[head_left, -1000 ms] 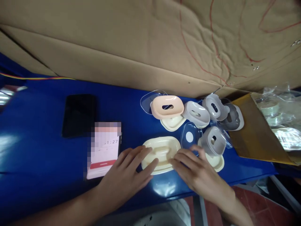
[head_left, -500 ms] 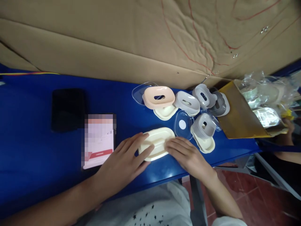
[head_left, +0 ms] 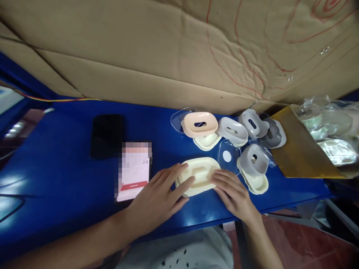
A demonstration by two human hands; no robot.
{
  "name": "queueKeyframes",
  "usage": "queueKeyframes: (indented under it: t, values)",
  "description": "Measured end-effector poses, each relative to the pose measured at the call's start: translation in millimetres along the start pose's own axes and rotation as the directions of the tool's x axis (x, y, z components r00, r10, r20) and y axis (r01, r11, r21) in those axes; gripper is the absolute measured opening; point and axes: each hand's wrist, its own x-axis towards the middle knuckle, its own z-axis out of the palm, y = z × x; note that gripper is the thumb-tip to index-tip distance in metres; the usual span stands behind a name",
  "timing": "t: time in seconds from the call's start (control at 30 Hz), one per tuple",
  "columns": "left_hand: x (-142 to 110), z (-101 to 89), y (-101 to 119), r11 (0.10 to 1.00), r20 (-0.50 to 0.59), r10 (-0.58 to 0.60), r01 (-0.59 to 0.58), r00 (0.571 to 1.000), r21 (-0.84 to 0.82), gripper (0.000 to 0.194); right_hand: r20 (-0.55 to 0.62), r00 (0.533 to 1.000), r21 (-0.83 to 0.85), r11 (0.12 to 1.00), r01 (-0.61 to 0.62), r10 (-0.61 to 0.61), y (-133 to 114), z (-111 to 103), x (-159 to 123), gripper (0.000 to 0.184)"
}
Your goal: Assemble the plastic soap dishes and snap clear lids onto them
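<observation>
A tray (head_left: 199,172) faces up near the front of the table (head_left: 70,168), long axis left to right, right end slightly farther off. Left hand (head_left: 158,192), fingers spread, and right hand (head_left: 234,192), fingers together, grip its ends.

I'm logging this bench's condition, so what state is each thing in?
Left hand: fingers on the cream tray.
Right hand: gripping its right end.
Cream tray: between both hands, recess up.
Phone: lit, display partly pixelated.
Black flat item: dark.
Peach tray: recess up, above a cream piece.
Clear lid: bearing a white disc.
Cardboard box: open, plastic-wrapped pieces showing.
</observation>
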Motion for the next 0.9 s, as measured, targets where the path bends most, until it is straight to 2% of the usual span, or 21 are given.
queueKeyframes:
  t: [0.17,0.33,0.47,0.57,0.67,0.77,0.9]
  values:
    - [1.0,-2.3,-2.2,1.0,-0.01,-0.015,0.015,1.0,-0.004,0.037,0.035,0.999,0.085,0.996,-0.014,0.011,-1.8,1.5,0.5,0.048]
    - [0.6,-2.0,-1.4,1.0,0.013,-0.006,0.006,1.0,0.008,0.04,0.019,0.999,0.071,0.996,-0.044,0.043,-2.7,2.8,-2.1,0.043]
    - [0.3,-2.2,0.9,1.0,0.015,-0.029,0.029,0.999,-0.003,0.044,-0.036,0.998,0.044,0.998,-0.046,0.047,-4.8,0.8,-2.7,0.041]
    - [0.3,-2.2,2.4,0.997,-0.046,-0.069,0.067,0.997,-0.031,0.044,-0.103,0.992,0.031,0.997,-0.073,0.076,-4.8,-1.3,-3.7,0.039]
    - [0.7,-3.0,3.2,0.996,-0.097,-0.08,0.076,0.992,-0.046,0.034,-0.189,0.978,-0.006,0.996,-0.095,0.092,-3.1,-3.3,-5.2,0.039]
    - [1.5,-4.1,2.6,0.999,-0.047,-0.025,0.024,0.999,-0.032,0.033,-0.256,0.962,-0.089,0.989,-0.121,0.095,-0.6,-6.8,-1.5,0.043]
    - [1.6,-4.5,1.0,0.999,0.0,0.019,-0.019,1.0,-0.047,0.031,-0.177,0.981,-0.202,0.973,-0.108,0.072,1.6,-11.8,17.3,0.045]
